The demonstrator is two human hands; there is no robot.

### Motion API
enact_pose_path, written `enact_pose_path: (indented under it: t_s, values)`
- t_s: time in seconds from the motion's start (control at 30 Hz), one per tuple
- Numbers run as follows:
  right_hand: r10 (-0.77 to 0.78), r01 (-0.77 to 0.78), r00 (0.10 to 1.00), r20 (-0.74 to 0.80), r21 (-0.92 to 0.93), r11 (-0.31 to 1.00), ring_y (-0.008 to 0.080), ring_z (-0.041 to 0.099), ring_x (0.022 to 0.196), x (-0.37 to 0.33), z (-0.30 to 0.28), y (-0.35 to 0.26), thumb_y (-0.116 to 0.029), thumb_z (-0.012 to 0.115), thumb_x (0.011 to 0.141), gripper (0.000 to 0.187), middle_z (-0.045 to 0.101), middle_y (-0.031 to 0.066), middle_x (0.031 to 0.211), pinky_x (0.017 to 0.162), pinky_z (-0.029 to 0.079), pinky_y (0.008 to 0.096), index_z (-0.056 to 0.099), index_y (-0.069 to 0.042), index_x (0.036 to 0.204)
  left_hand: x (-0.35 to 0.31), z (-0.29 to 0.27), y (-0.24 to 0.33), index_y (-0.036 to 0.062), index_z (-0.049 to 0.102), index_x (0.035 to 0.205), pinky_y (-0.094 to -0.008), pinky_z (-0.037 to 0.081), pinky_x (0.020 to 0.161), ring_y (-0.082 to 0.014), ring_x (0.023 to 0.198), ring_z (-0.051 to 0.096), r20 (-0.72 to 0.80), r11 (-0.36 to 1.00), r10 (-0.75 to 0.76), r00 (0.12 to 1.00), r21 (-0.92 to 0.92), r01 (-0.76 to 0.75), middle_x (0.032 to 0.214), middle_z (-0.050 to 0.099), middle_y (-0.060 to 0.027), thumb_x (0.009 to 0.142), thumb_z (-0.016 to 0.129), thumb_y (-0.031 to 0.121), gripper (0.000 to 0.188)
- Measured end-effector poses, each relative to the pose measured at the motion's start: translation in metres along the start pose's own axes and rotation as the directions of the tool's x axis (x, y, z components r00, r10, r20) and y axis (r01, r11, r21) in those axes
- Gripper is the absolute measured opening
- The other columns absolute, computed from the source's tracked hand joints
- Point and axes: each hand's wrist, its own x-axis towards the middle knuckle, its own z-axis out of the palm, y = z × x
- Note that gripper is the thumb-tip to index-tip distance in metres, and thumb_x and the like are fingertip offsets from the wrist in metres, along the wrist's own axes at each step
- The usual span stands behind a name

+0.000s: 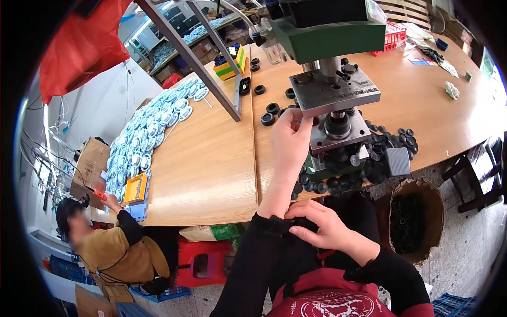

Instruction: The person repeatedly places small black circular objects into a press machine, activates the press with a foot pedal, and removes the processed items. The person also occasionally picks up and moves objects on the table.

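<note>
My left hand (pixel 291 137) reaches up to the left side of a green bench press (pixel 330 39). Its fingers curl together by the edge of the steel upper plate (pixel 338 91); what they hold, if anything, is hidden. Below that plate, a round dark die (pixel 337 127) stands on the lower plate (pixel 364 132). My right hand (pixel 327 228) is bent across my left wrist, its thumb and fingers closed on the black sleeve cuff (pixel 277 224). Black round caps (pixel 338 185) lie heaped around the foot of the press, and a few black rings (pixel 268 119) sit to its left.
A grey metal post (pixel 195 58) rises from the table at left. Beyond it spreads a pile of light-blue parts (pixel 145 132), with a co-worker (pixel 119 243) seated alongside. A carton of black parts (pixel 441 232) stands on the floor at right, near a grey block (pixel 398 161).
</note>
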Motion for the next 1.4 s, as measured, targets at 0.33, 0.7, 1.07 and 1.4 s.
enact_pose_path:
  t_s: [0.33, 0.7, 1.07, 1.4]
  values:
    - [-0.003, 0.004, 0.993, 0.114, -0.012, 1.0, 0.0298, 0.067, 0.111, -0.015, -0.001, 0.006, -0.021, 0.079, 0.092, 0.038, 0.066, 0.0109, 0.122, 0.092, 0.056, 0.0392, 0.069, -0.012, 0.127, -0.006, 0.008, -0.009, 0.0051, 0.075, 0.103, -0.0258, 0.04, 0.055, -0.0048, 0.058, 0.051, 0.013, 0.996, 0.084, 0.996, 0.005, -0.084, 0.066, 0.059, 0.0012, 0.099, 0.073, 0.023, 0.019]
    - [-0.416, 0.558, 0.829, 0.373, -0.611, 0.562, 0.0199, 0.039, 0.152, 0.012, -0.037, 0.005, -0.056, 0.045, 0.106, 0.064, 0.047, 0.0025, 0.162, 0.128, 0.025, 0.0416, 0.052, -0.014, 0.153, -0.037, -0.005, 0.01, 0.0071, 0.07, 0.112, -0.0246, 0.048, 0.069, -0.0076, 0.076, 0.06, 0.233, 0.601, -0.32, 0.918, -0.699, 0.387, 0.105, 0.07, -0.003, 0.101, 0.071, 0.025, 0.021]
    - [-0.37, 0.628, 0.757, 0.538, -0.445, 0.638, 0.0218, 0.038, 0.153, 0.018, -0.033, -0.006, -0.063, 0.042, 0.104, 0.076, 0.042, 0.0073, 0.165, 0.129, 0.022, 0.0423, 0.047, -0.008, 0.156, -0.047, 0.003, -0.002, 0.0097, 0.069, 0.114, -0.0295, 0.048, 0.07, -0.0124, 0.077, 0.057, 0.308, 0.408, -0.42, 0.854, -0.776, 0.481, 0.101, 0.066, -0.0011, 0.099, 0.073, 0.027, 0.023]
    - [-0.314, 0.6, 0.748, 0.584, -0.393, 0.697, 0.0257, 0.039, 0.152, 0.027, -0.027, -0.023, -0.072, 0.04, 0.1, 0.09, 0.045, 0.012, 0.162, 0.128, 0.024, 0.0437, 0.045, -0.003, 0.156, -0.05, -0.006, -0.006, 0.0102, 0.069, 0.111, -0.0292, 0.048, 0.069, -0.0128, 0.075, 0.058, 0.316, 0.331, -0.428, 0.847, -0.817, 0.472, 0.1, 0.067, -0.0012, 0.099, 0.073, 0.025, 0.02]
